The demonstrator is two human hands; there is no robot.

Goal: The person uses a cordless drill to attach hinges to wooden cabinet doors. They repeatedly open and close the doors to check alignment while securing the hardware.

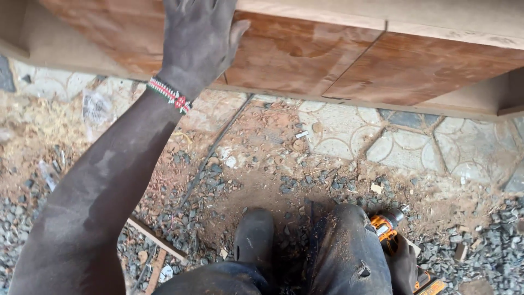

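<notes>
Looking down: bare outdoor ground (305, 180) of reddish dirt, grey gravel and sawdust, with pale paving stones (404, 147) patterned in curved shapes just below the wooden panel.
Landmark: the wooden panel (327, 60), a reddish-brown glossy board with pale raw edges, spans the top of the view; a seam line runs slantwise across its face, right of the left hand.
Panel axis: its long side runs left to right, dropping slightly toward the right; the lower edge faces the person.
Left hand: the left hand (199, 38) lies flat on the panel's face near its left part, fingers spread wide and pointing away from the person, gripping nothing; a beaded bracelet (169, 94) in red, white and dark colours sits at the wrist, just below the panel's lower edge.
Right hand: the right hand (403, 265) is far below the panel, at the lower right, wrapped around the drill.
Drill: the orange and black drill (388, 226) sits beside the person's knee, well apart from the panel; its long axis slants, the nose pointing up and right toward the panel.
Legs: dusty dark trousers (344, 251) and a dark shoe (254, 235) stand on the gravel below the panel.
Litter: a thin wooden strip (155, 240) lies on the gravel, lower left of the panel.
</notes>
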